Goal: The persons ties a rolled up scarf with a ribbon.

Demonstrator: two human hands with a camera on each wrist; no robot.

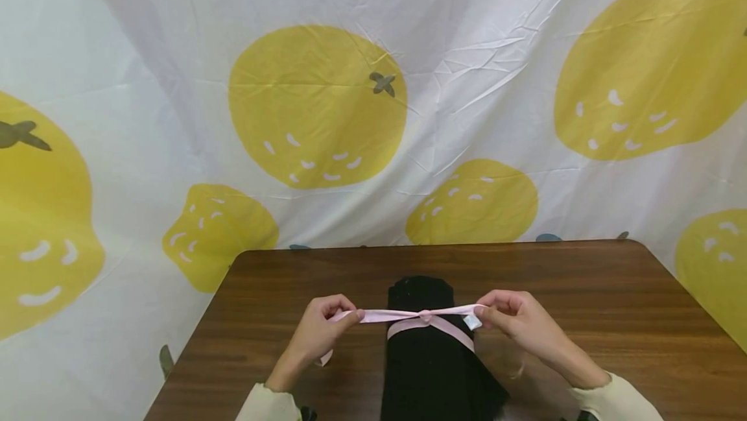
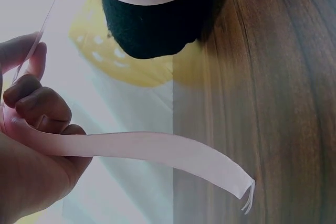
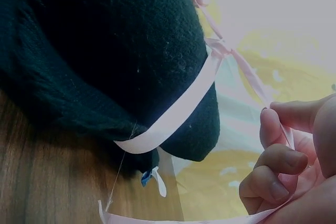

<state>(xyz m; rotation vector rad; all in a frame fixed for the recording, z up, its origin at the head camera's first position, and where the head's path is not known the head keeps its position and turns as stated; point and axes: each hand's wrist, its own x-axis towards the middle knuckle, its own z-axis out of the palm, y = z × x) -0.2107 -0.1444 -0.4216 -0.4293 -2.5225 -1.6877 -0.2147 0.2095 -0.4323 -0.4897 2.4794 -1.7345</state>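
Observation:
A rolled black cloth (image 1: 428,369) lies lengthwise on the table with a pink ribbon (image 1: 455,330) round its far part. The ribbon is crossed in a knot on top of the roll. My left hand (image 1: 321,330) pinches one end and my right hand (image 1: 528,327) pinches the other, both stretched nearly level to either side. In the left wrist view a loose ribbon tail (image 2: 157,145) with a frayed tip trails out of the left hand. Another tail (image 3: 194,220) hangs from the right hand in the right wrist view. A small white tag (image 1: 472,322) shows beside the roll.
The brown wooden table (image 1: 292,278) has a rounded far edge. Behind it hangs a white curtain (image 1: 443,84) printed with yellow fruit. A loose thread (image 3: 116,177) hangs near the ribbon under the roll in the right wrist view.

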